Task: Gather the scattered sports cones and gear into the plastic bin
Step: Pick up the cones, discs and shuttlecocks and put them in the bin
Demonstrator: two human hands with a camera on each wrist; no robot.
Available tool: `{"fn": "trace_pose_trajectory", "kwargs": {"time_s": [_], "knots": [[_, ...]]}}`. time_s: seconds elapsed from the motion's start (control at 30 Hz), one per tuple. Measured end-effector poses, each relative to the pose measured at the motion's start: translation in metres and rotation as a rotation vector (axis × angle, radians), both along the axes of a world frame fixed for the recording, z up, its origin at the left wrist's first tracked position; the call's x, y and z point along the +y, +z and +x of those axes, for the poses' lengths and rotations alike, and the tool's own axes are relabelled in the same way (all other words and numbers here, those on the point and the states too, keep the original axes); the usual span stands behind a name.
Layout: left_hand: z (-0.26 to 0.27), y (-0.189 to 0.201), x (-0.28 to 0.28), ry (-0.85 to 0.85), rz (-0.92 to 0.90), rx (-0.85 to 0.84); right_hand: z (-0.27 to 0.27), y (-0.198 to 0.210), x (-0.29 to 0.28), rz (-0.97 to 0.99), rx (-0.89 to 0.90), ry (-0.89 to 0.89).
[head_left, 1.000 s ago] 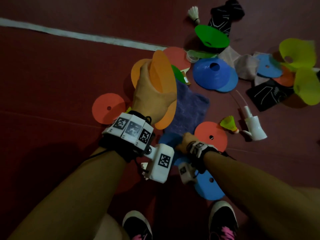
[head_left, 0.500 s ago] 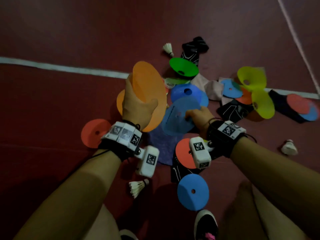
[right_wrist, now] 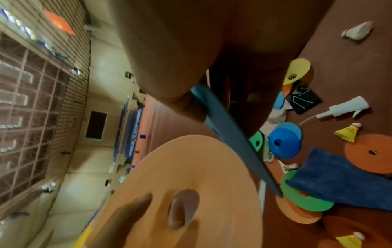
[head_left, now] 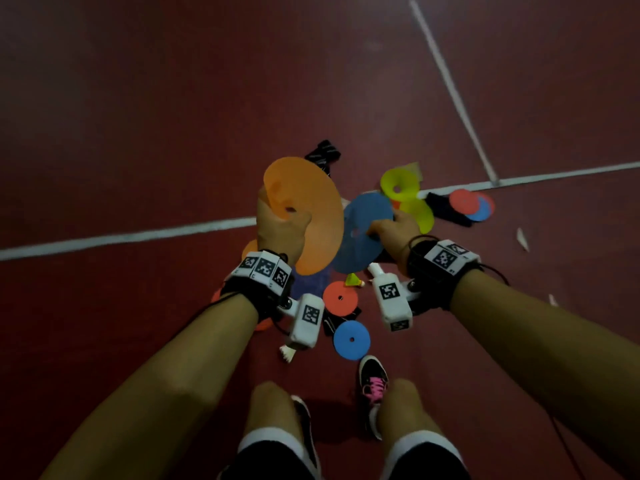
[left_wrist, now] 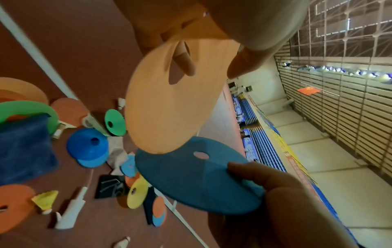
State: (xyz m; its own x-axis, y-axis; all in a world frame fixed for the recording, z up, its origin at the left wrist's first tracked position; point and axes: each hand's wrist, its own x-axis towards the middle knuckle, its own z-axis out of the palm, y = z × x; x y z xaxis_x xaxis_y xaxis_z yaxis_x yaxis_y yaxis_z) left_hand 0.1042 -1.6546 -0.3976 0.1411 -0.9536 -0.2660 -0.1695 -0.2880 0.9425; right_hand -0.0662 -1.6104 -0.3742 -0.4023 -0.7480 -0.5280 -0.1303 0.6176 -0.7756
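Observation:
My left hand (head_left: 282,230) grips a flat orange cone (head_left: 311,209) by its rim, raised above the floor; the orange cone (left_wrist: 169,104) fills the left wrist view, a finger showing through its hole. My right hand (head_left: 391,226) pinches the edge of a blue cone (head_left: 363,233) held beside the orange one, their rims overlapping. The blue cone (right_wrist: 231,137) shows edge-on in the right wrist view, next to the orange cone (right_wrist: 191,193). No plastic bin is in view.
Below lie a red cone (head_left: 340,298), a blue cone (head_left: 351,340), yellow cones (head_left: 401,183), a yellow shuttlecock (head_left: 353,280), a white shuttlecock (head_left: 287,353), a blue towel (right_wrist: 343,177), a white spray head (right_wrist: 343,107). My shoes (head_left: 373,379) stand near the pile. White court lines (head_left: 121,239) cross the floor.
My right hand picked a blue cone off the floor and lifted it beside the orange one. Both hands rose, and the view pulled back as I stood up.

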Motion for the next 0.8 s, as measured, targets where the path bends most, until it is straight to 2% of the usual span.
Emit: {"fn": "trace_pose_trajectory", "kwargs": {"time_s": [0.1,0.2,0.3,0.37,0.47,0.6,0.8], "knots": [[-0.026,0.094,0.009,-0.125,-0.013,0.025,-0.01,0.099,0.026,-0.071,0.046,-0.057],[-0.057,0.166,0.023,-0.28,-0.054,0.066,-0.028,0.183,0.07,-0.172,0.084,-0.166],[-0.098,0.223,0.057,-0.47,-0.091,0.098,-0.048,0.237,0.134,-0.265,0.147,-0.393],[-0.124,0.254,0.094,-0.63,-0.121,0.128,-0.054,0.265,0.19,-0.256,0.183,-0.501],[-0.167,0.288,0.16,-0.855,-0.176,0.111,-0.063,0.291,0.277,-0.228,0.241,-0.597],[-0.214,0.318,0.278,-1.092,-0.271,0.081,-0.071,0.309,0.409,-0.256,0.319,-0.851],[-0.259,0.338,0.503,-1.477,-0.317,0.13,-0.057,0.327,0.636,-0.231,0.475,-1.282]]}}
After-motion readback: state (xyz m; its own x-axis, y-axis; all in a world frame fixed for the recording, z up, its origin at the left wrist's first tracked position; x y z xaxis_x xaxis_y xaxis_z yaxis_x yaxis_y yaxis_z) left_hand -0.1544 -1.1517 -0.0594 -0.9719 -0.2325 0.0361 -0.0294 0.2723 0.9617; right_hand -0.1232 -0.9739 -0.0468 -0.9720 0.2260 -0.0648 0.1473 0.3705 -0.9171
